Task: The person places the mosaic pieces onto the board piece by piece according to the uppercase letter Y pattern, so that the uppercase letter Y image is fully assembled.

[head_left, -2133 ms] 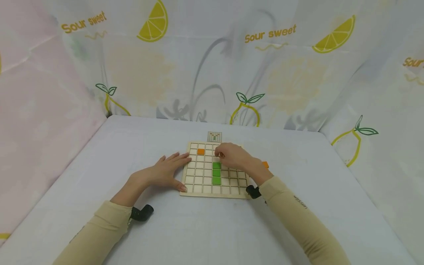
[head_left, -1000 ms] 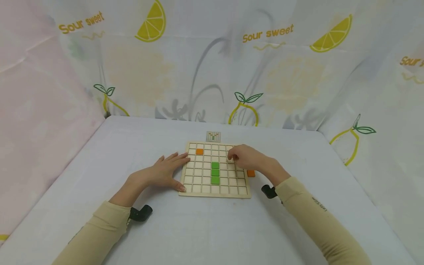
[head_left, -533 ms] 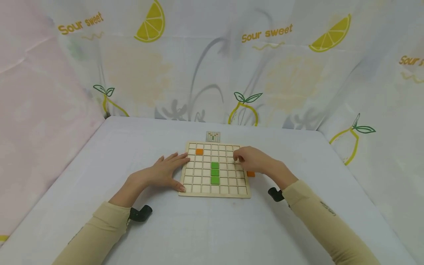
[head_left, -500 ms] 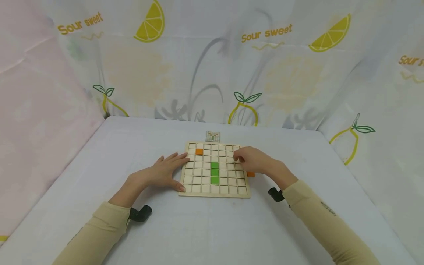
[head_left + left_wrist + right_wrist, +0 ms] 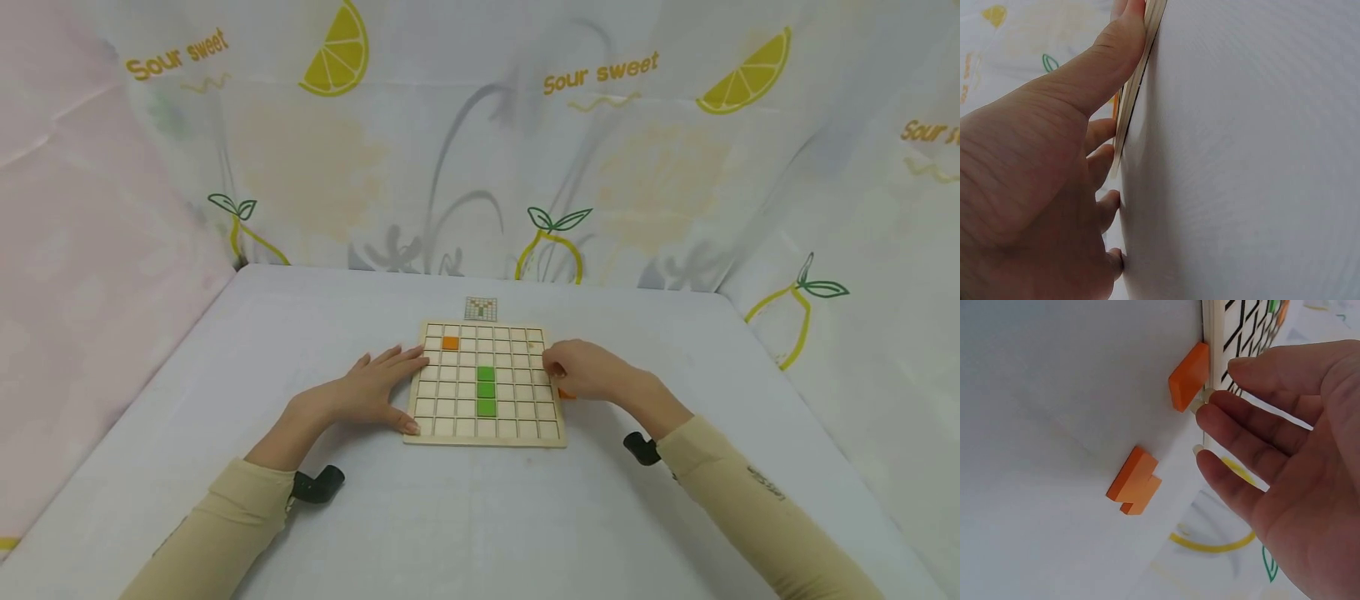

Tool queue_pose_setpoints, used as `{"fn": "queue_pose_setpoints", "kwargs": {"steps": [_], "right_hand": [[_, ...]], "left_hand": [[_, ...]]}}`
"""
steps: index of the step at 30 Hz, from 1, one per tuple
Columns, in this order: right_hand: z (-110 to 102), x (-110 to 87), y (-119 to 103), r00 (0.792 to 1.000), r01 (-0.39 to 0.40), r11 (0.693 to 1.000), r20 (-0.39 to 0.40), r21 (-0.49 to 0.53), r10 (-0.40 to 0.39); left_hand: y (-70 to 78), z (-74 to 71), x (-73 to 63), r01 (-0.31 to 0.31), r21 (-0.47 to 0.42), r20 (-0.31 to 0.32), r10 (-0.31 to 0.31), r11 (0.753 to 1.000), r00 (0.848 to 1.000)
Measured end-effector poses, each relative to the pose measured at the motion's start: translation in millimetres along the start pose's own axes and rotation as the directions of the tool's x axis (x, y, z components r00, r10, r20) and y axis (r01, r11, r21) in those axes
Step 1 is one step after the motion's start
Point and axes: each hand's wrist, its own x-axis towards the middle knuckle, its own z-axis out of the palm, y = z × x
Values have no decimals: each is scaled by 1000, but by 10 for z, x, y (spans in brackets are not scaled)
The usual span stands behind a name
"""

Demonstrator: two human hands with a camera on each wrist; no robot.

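Note:
A square wooden grid board (image 5: 483, 442) lies on the white table, with three green square tiles (image 5: 486, 390) in one column and an orange tile (image 5: 450, 343) toward its upper left. My left hand (image 5: 363, 387) rests at the board's left edge, fingers spread and thumb at the near corner. At the right edge is my right hand (image 5: 588, 368), its fingers loosely bent with nothing between them. Right by those fingertips, an orange square tile (image 5: 1189, 378) sits against the board's side. Farther off, more orange tiles (image 5: 1135, 481) overlap on the cloth; the hand hides them in the head view.
Behind the board lies a small card (image 5: 481, 309) printed with a grid and a coloured Y-like pattern. White cloth (image 5: 465, 517) covers the table. A lemon-print curtain (image 5: 420, 150) hangs along the back and sides. Each wrist carries a black camera mount (image 5: 318, 484).
My right hand has slid from above the board's upper middle to its right edge. The left hand stays in place, and the tiles on the grid look unchanged.

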Motion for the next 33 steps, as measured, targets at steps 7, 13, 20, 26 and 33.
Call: {"fn": "queue_pose_setpoints", "kwargs": {"steps": [7, 13, 20, 26, 33], "right_hand": [[25, -83, 59, 999, 32, 999, 30, -35, -31], [47, -144, 83, 999, 37, 999, 26, -22, -36], [108, -194, 138, 999, 44, 999, -9, -16, -44], [159, -210, 169, 996, 59, 997, -61, -50, -62], [199, -209, 188, 994, 68, 994, -76, -84, -74]], "left_hand": [[-1, 1, 2, 8, 10, 2, -8, 1000, 1000], [-2, 6, 9, 12, 14, 2, -12, 1000, 1000], [-11, 12, 18, 14, 17, 3, -14, 1000, 1000], [-8, 8, 13, 15, 18, 3, -15, 1000, 1000], [21, -9, 5, 21, 9, 12, -21, 1000, 1000]]}}
